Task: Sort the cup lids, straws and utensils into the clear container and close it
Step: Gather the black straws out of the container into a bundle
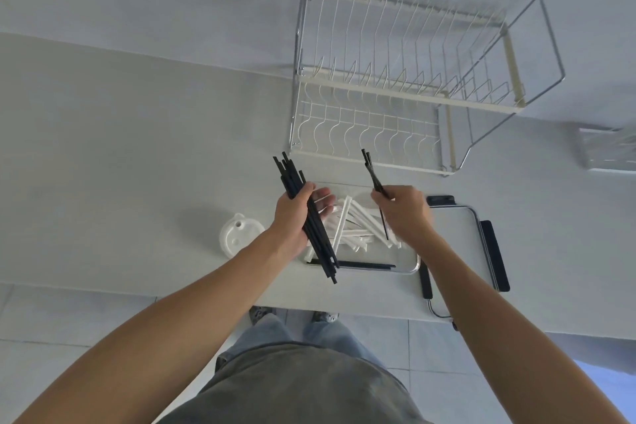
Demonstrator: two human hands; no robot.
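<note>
My left hand (296,217) grips a thick bundle of black straws (292,175) that runs from above the hand down past the container's front edge. My right hand (404,210) pinches a few black straws (371,170), their tips pointing up and away. Both hands hover over the clear container (411,267), which holds several white wrapped straws (354,227) and a black straw (368,265) along its front wall. The container's lid (461,234) with black clips lies flat to its right. A stack of white cup lids (237,234) sits on the table left of the container.
A white wire dish rack (395,86) stands on the table just behind the container. A clear object (609,151) sits at the far right edge. The table's front edge (206,296) runs close to my body, with tiled floor below.
</note>
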